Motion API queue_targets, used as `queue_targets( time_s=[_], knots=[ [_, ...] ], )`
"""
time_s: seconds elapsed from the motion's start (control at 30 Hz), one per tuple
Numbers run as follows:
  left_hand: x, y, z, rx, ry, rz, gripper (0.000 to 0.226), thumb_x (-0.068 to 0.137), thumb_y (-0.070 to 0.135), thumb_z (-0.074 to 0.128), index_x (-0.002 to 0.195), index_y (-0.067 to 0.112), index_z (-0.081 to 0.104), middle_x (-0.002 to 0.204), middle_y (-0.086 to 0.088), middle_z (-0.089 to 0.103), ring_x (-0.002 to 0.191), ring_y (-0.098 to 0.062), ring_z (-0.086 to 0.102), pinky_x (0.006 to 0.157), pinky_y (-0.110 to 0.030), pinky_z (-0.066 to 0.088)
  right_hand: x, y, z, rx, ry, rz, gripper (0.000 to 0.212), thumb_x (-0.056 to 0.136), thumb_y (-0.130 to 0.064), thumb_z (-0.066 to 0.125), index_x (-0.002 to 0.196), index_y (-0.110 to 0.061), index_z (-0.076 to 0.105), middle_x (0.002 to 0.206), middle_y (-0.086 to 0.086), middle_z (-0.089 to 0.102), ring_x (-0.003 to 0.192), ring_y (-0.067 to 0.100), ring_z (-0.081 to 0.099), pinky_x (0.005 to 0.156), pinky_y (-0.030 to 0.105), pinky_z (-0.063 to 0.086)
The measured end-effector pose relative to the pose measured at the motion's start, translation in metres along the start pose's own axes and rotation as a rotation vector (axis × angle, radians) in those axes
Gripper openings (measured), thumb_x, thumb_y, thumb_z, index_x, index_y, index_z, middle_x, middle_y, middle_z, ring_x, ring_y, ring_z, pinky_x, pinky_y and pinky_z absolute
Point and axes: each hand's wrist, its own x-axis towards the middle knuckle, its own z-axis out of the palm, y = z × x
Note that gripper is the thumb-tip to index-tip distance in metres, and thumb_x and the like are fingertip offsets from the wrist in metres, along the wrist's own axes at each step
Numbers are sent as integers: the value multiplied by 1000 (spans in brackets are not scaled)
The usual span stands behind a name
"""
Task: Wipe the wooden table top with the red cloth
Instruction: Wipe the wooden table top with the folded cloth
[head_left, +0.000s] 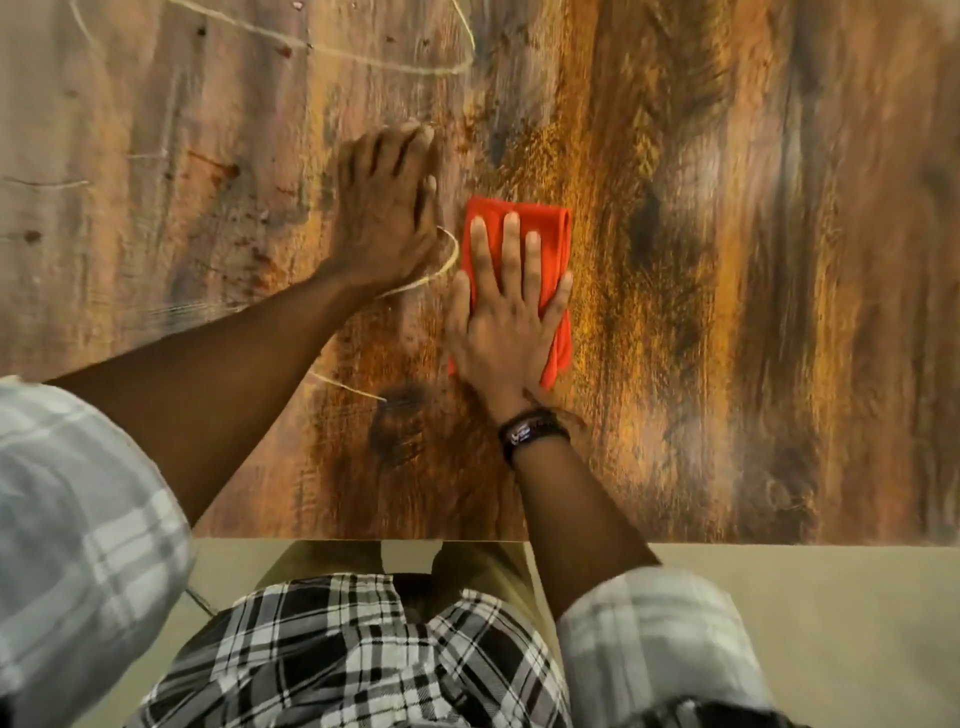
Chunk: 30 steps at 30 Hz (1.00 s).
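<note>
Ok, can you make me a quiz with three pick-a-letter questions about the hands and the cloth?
1. Where is the red cloth? A on the floor; B under the right hand; C hanging off the table edge.
2. What colour is the wristband? A black; B yellow; C pink.
3. How is the left hand? A in a fist; B holding a cup; C flat on the wooden table top.
Answers: B, the cloth peeks out around the right hand's fingers; A, the band looks black; C, its fingers lie straight on the wood.
</note>
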Motion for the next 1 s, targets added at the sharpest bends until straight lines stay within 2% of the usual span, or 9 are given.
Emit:
queue_targets(
  time_s=[0.17, 0.3, 0.47, 0.57, 0.7, 0.83, 1.0],
  knots=[
    [0, 2, -2, -13, -49, 28, 57, 96, 35, 28, 147, 9, 39, 150, -11, 41, 139, -30, 35, 117, -47, 22, 88, -12, 2, -34, -56, 71, 58, 103, -47, 21, 160, -35, 13, 169, -3, 6, 156, 18, 4, 121, 60, 3],
    [-1, 1, -9, -48, -94, 39, 68, 88, 38, 28, 147, 7, 39, 151, -13, 40, 141, -34, 34, 117, -52, 22, 92, -17, -2, -2, -82, 83, 58, 104, -45, 21, 160, -34, 11, 169, -3, 4, 156, 18, 2, 122, 59, 1],
    [-1, 0, -8, -62, -84, 36, 62, 89, 30, 33, 147, 7, 40, 150, -13, 42, 140, -34, 35, 117, -51, 21, 5, -32, 3, 18, 2, 53, 56, 105, -44, 28, 159, -31, 22, 168, -1, 15, 156, 20, 10, 120, 61, 9],
    [0, 0, -10, -54, -117, 54, 70, 83, 33, 36, 148, 8, 38, 151, -12, 40, 140, -34, 34, 117, -52, 21, -79, -38, 0, 44, -65, 7, 58, 105, -44, 35, 159, -31, 22, 168, -1, 13, 156, 19, 7, 120, 61, 10],
    [1, -3, -10, -44, -131, 75, 72, 81, 34, 40, 147, 7, 38, 151, -13, 40, 139, -36, 35, 115, -54, 23, -148, -27, -3, 25, -106, -54, 58, 102, -43, 41, 157, -31, 29, 167, -1, 19, 155, 18, 14, 120, 63, 16],
    [1, -6, -8, -68, -102, 71, 68, 84, 30, 43, 147, 7, 39, 151, -12, 41, 139, -34, 35, 116, -54, 22, -121, -27, -4, -7, -77, -43, 56, 103, -44, 36, 157, -32, 28, 167, -1, 20, 155, 19, 14, 120, 63, 17],
    [0, -7, -6, -97, -87, 52, 62, 89, 29, 44, 146, 6, 41, 151, -12, 42, 140, -34, 35, 118, -52, 21, -17, -24, 5, -38, -3, 63, 56, 104, -44, 32, 158, -31, 25, 167, 0, 18, 155, 20, 13, 121, 60, 10]
  ],
)
